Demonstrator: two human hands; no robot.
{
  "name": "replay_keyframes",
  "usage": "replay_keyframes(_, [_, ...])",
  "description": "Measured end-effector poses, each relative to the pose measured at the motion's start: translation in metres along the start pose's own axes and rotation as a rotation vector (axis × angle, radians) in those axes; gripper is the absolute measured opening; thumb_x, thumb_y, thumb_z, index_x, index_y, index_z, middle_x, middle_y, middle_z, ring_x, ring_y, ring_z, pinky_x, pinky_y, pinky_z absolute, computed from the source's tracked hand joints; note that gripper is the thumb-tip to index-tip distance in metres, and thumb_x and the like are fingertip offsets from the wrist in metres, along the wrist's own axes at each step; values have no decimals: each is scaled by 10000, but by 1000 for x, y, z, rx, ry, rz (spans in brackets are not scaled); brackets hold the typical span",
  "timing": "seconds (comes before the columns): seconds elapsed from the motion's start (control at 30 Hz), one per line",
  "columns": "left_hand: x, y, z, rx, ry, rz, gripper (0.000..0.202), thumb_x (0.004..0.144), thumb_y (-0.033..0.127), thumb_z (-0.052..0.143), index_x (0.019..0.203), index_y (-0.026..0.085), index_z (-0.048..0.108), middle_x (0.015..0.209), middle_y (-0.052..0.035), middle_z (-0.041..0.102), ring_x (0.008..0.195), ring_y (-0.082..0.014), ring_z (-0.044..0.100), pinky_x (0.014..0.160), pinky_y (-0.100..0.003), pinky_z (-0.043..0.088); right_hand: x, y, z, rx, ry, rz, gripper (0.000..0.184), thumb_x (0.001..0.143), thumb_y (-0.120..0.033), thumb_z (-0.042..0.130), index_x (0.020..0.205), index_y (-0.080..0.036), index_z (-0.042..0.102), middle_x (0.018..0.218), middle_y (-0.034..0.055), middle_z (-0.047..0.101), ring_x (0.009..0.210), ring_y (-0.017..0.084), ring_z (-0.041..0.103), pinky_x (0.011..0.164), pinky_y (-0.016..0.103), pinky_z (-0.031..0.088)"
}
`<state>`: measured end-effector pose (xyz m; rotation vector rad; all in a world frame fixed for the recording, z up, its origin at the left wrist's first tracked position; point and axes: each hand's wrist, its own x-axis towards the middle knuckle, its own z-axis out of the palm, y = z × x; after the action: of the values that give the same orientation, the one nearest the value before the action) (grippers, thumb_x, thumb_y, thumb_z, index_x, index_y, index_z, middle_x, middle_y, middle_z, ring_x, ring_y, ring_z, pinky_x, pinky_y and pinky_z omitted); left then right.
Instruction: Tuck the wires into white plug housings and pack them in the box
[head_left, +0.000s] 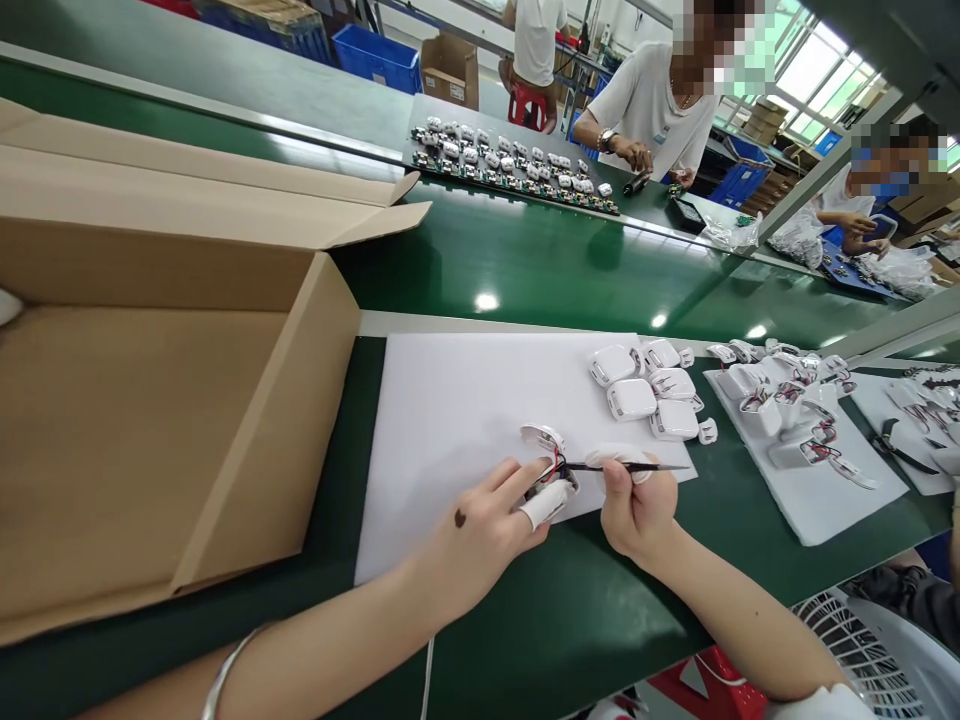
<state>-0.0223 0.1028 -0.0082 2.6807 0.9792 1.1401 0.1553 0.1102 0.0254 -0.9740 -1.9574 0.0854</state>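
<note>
My left hand [480, 535] pinches a small white open charger shell [546, 448] with red and black wires, held over a white foam mat [450, 420]. A white finger cot covers its thumb. My right hand [634, 505] is closed round thin black tweezers [637, 466], whose other end reaches into the shell's wires. Just beyond lie several closed white charger housings [645, 392] on the mat.
A large open cardboard box [150, 400] fills the left. More open shells with wires sit on a second mat [802, 430] at right. Across the green conveyor [540, 270], a tray of circuit boards [510, 165] and seated co-workers. A white fan [870, 650] sits low right.
</note>
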Motion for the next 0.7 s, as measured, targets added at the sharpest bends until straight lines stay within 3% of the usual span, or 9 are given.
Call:
replay_keyframes(0.17, [-2,-1,0,-13,-29,-8,95,811,46,574,868,122,576,1064,-113,619,801,-182,572,636,-298,551,2,0,-1,23,0,-20,260,971,-211,350,784,-207,531,546,-10,515,456,121,466,462,236,378])
replay_keyframes(0.3, [-2,-1,2,1,-20,-3,122,793,36,588,867,133,578,1073,-111,619,827,-184,584,641,-286,554,9,0,-5,34,-65,-31,272,980,-217,333,790,-208,528,590,-5,562,488,121,498,482,233,391])
replay_keyframes(0.5, [-1,0,1,18,-26,-1,111,780,33,591,822,135,586,1046,-105,628,782,-171,580,618,-280,550,15,4,-2,77,-53,-118,275,984,-222,352,756,-190,503,572,-4,551,488,114,487,468,225,375])
replay_keyframes(0.7, [1,0,0,-7,-11,-8,126,826,36,536,879,142,579,1043,-99,625,786,-169,580,610,-275,540,2,7,7,1,-66,-103,264,967,-194,385,714,-188,460,521,-20,463,448,110,396,442,239,310])
